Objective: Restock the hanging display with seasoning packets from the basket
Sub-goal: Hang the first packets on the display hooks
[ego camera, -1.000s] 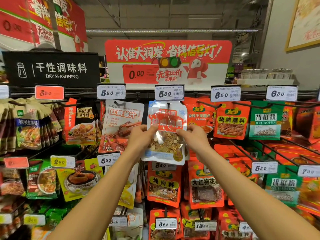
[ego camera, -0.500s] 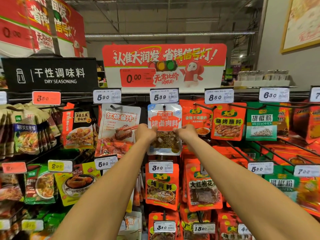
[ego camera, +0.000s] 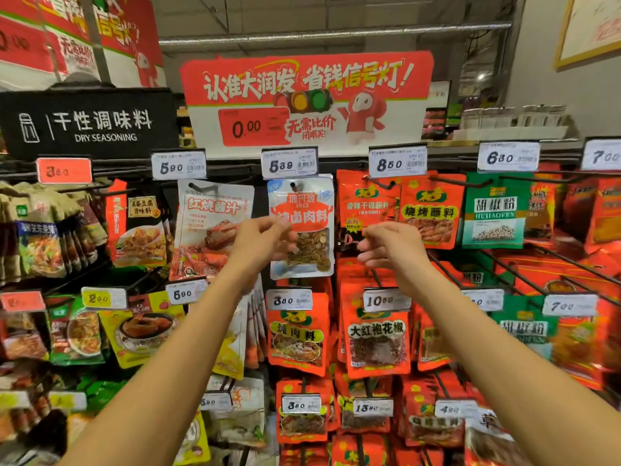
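While the clear-windowed seasoning packet [ego camera: 301,227] hangs upright on its peg under the 5.39 tag [ego camera: 289,162], both hands sit in front of it — left hand [ego camera: 260,242] overlapping its left edge, right hand [ego camera: 391,247] just right — fingers loosely curled, gripping nothing.

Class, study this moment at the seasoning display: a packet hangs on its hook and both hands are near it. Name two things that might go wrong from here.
1. The clear-windowed red and white spice packet hangs near the hook's front, under the 5.39 price tag; the left hand overlaps its edge and might drag it off.
2. The right hand, fingers loosely curled, is beside the red dipping-powder packets and might knock them askew.
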`<state>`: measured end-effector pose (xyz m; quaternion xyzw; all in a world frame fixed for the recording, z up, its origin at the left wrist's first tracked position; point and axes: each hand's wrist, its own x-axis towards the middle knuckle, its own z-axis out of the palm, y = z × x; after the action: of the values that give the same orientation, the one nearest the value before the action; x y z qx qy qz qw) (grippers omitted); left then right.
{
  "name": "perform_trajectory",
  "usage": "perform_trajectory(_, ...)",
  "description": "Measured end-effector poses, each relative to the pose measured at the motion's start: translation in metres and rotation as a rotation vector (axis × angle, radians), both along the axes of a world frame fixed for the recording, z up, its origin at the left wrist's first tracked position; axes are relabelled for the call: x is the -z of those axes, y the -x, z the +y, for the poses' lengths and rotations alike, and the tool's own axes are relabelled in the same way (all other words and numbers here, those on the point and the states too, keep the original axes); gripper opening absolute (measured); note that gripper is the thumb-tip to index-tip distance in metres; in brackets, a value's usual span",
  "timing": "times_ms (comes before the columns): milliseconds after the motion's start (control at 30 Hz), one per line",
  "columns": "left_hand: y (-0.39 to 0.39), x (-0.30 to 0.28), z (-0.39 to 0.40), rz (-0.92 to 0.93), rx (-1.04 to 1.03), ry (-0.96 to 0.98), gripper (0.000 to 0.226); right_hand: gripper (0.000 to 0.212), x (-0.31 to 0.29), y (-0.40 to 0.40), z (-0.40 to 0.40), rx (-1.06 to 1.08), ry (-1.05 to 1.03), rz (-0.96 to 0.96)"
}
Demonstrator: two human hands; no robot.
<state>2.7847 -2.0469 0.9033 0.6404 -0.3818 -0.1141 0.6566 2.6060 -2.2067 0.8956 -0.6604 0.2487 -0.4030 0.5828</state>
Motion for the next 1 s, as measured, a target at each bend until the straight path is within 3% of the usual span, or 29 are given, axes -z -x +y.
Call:
perform_trajectory(200, 0.075, 0.033, -0.020, 0.223, 0.142, -0.008, 0.015, 0.016, 0.026, 0.106, -0.018, 0.037, -0.046, 0.018)
perform_trajectory(400, 0.162, 0.094, -0.050, 0.346, 0.185, -0.116, 0.018, 0.021, 0.088, 0.210, -0.064, 0.081, -0.173, 0.086)
perform_trajectory(700, 0.266, 0.234, -0.086, 0.603, 0.131, -0.429, 0.019, 0.021, 0.243, 0.303, -0.098, 0.096, -0.505, 0.311)
perform_trajectory(1000, 0.326, 0.400, -0.076, 0.807, 0.073, -0.830, 0.018, 0.029, 0.409, 0.358, -0.064, 0.205, -0.830, 0.564)
